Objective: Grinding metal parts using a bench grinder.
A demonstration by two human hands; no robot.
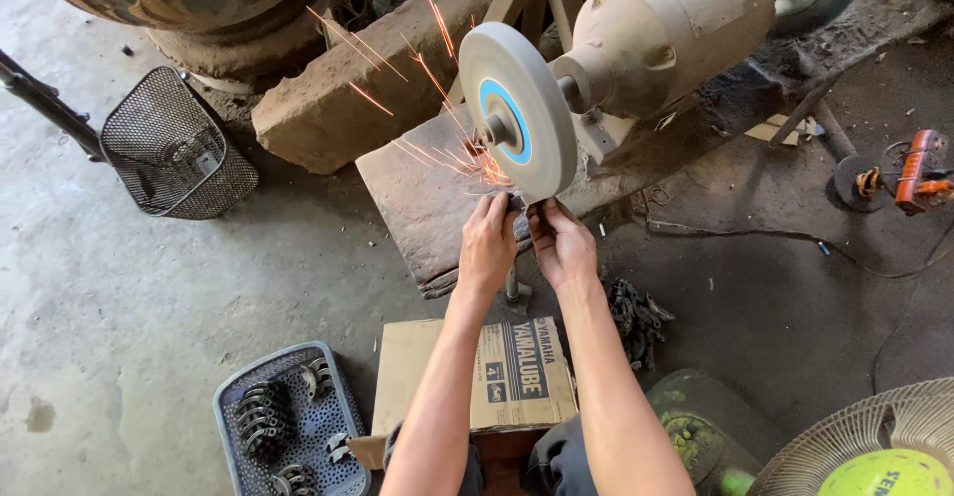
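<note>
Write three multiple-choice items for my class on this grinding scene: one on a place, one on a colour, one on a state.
1. Where does the cardboard box lie?
A. Under the person's forearms
B. Inside the wire basket
C. On top of the grinder motor

2. What colour is the ring around the hub of the grinding wheel?
A. Red
B. Blue
C. Yellow

3. What is happening at the wheel?
A. It is covered with a cloth
B. It lies flat on the floor
C. Sparks fly from its lower edge

Key: 1 A, the box sits on the floor beneath both arms. 2 B, a blue ring circles the hub. 3 C, orange sparks stream up and left from where the left hand and right hand press a small piece.
</note>
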